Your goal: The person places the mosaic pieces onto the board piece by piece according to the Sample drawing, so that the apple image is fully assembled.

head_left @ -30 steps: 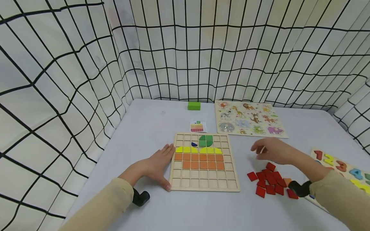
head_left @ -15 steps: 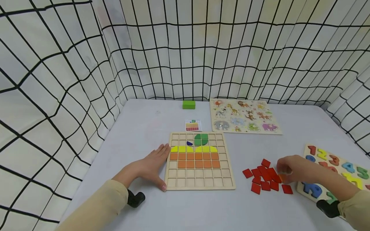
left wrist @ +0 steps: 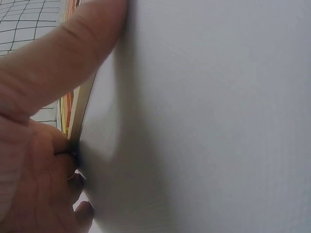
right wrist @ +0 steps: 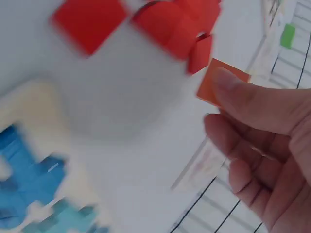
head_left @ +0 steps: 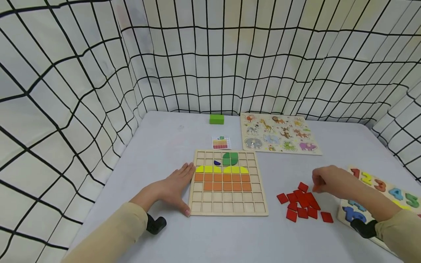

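My left hand (head_left: 172, 188) lies with straight fingers and spread thumb against the left edge of a wooden grid board (head_left: 227, 208). In the left wrist view, the thumb (left wrist: 73, 53) and fingers touch the board's side (left wrist: 81, 109). Orange squares (head_left: 227, 177), yellow pieces (head_left: 235, 170), green pieces (head_left: 230, 158) and a dark blue piece (head_left: 217, 163) sit in the grid. Over the right side of the table, my right hand (head_left: 333, 180) pinches an orange square tile (right wrist: 208, 86) between thumb and fingers. A pile of red square tiles (head_left: 302, 199) lies just left of that hand.
A small picture card (head_left: 220, 143) lies behind the grid board, with a green block (head_left: 216, 119) farther back. An animal puzzle board (head_left: 279, 133) lies at the back right. A number puzzle board (head_left: 398, 186) is partly under the right forearm. Black netting (head_left: 223, 65) surrounds the table.
My right hand went down to the right side of the red pile, picked up the orange tile there, and has risen slightly. The left hand stays against the board.
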`<state>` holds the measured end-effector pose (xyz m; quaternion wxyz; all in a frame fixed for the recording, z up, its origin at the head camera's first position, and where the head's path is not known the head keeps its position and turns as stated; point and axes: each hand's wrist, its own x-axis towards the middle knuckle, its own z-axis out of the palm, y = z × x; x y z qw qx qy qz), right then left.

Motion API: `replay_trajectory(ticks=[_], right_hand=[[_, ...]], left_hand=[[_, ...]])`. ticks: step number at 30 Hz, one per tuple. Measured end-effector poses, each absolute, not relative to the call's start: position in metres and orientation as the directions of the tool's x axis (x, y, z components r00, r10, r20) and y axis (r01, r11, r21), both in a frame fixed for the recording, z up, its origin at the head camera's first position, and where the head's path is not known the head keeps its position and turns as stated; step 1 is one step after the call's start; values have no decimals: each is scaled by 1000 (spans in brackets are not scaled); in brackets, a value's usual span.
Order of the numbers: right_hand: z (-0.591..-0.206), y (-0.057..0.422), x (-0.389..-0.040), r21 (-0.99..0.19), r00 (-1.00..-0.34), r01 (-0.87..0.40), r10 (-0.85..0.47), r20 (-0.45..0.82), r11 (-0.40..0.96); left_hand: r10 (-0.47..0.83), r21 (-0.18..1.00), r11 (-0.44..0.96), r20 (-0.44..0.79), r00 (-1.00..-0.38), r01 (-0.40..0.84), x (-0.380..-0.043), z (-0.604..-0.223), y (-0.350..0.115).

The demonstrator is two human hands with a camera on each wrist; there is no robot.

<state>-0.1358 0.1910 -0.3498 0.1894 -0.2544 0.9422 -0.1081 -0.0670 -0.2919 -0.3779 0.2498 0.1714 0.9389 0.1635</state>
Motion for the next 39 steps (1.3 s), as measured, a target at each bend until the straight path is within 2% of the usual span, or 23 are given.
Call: replay_trajectory(ticks=[3,8,14,19,30,39], right_hand=[[-346,153,-140,-292,-805,-507,-567,-176,811],[-353,73,-138,-371,-759,-604,-651,0,705],[-364,-21,-131,-536,-696,-595,-717,-27,598],[-370,-74,-125,-560,-639,-623,-768,-38,546],[-370,-101,-120,-543,-602,-645,-795,-72,537],[-375,-109,-118,-505,-659,-600,-742,-127,620]], left_hand=[[401,394,888,-416,-816,235,-67,-377,-292],[394,400,890,-424,-815,221,-67,-378,-291],[389,406,889,-427,-816,212,-67,-384,-291],[402,411,884,-421,-813,224,-67,-385,-291],[438,424,867,-401,-805,261,-66,-379,-292],[422,415,876,-410,-809,247,-66,-377,-295]])
